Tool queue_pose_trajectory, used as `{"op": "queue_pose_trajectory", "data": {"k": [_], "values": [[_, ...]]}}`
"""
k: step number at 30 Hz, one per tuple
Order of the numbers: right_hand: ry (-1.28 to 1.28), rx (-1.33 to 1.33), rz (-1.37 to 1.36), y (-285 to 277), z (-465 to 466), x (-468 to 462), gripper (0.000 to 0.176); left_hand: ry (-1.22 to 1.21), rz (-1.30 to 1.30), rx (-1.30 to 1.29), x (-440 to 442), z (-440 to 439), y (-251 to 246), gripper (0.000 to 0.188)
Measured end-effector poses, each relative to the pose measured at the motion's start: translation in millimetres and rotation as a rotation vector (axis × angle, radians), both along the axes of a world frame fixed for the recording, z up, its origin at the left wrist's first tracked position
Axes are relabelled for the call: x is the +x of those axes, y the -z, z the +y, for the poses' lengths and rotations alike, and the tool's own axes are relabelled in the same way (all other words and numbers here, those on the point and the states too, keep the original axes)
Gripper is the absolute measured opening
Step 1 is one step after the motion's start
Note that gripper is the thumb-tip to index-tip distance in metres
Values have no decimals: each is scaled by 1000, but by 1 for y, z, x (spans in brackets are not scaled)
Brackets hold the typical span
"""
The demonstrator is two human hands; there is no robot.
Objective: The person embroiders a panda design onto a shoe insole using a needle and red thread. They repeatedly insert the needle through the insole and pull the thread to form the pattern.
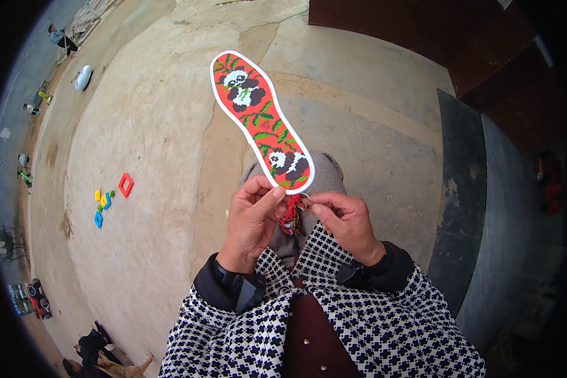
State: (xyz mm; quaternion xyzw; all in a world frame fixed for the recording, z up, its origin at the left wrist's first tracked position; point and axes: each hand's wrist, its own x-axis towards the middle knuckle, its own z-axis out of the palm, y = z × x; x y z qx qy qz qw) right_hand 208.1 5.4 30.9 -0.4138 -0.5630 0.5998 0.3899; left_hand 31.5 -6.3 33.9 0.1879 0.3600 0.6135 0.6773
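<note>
An embroidered shoe insole (260,118) with a white rim shows two pandas and green bamboo leaves on red. My left hand (257,215) pinches its near, heel end between thumb and fingers. Below that edge hangs a tangle of mostly red threads (290,217), close to the left fingertips. At the right of the heel, my right hand (342,217) has thumb and forefinger pinched together by the threads. A thin strand seems to be between them, too fine to make out surely. Under the insole are my knees in grey trousers (328,167).
Red, blue, yellow and green toy pieces (105,201) lie on the concrete floor (141,118) to the left. Farther left are a white ride-on toy (82,78) and a standing person (62,40). Another person (92,352) and a tan dog (125,366) are at lower left.
</note>
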Motion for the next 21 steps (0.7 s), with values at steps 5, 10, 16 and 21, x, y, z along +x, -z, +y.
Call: {"op": "queue_pose_trajectory", "data": {"k": [5, 10, 16, 21], "values": [[4, 54, -4, 3, 1, 0, 14, 12, -4, -19, 0, 0, -3, 5], [1, 91, -1, 7, 1, 1, 14, 24, -30, -23, -1, 1, -6, 6], [14, 14, -13, 2, 1, 3, 14, 45, -37, -55, -1, 0, -11, 8], [33, 69, -18, -2, 3, 5, 14, 80, -29, -80, -2, 0, -14, 8]]}}
